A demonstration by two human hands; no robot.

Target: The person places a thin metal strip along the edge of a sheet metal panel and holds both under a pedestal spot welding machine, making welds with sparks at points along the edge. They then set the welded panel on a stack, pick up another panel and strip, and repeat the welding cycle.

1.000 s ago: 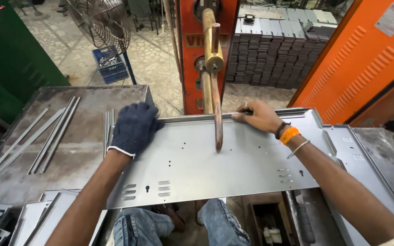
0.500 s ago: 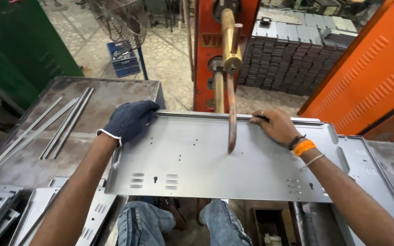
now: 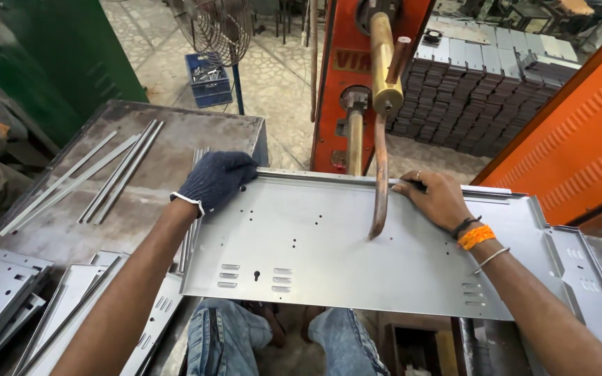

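Note:
A grey sheet-metal panel (image 3: 329, 254) with small holes and slots lies flat in front of me, over my knees. My left hand (image 3: 216, 179), in a dark blue knit glove, grips the panel's far left corner. My bare right hand (image 3: 435, 198), with an orange wristband, presses on the panel's far folded edge. Between my hands a curved copper electrode arm (image 3: 380, 174) of an orange spot-welding machine (image 3: 346, 76) comes down, its tip just above or touching the panel's middle.
A steel table (image 3: 155, 160) at the left carries long metal strips (image 3: 116, 177). Stacked panels (image 3: 8, 299) lie at the lower left, another panel (image 3: 587, 271) at the right. Behind stand a fan (image 3: 217, 28), a blue crate (image 3: 209, 78), stacked parts (image 3: 482, 83) and an orange cabinet (image 3: 580, 132).
The panel has slid to the right under the electrode, both hands moving with it. The electrode tip now sits farther along the sheet.

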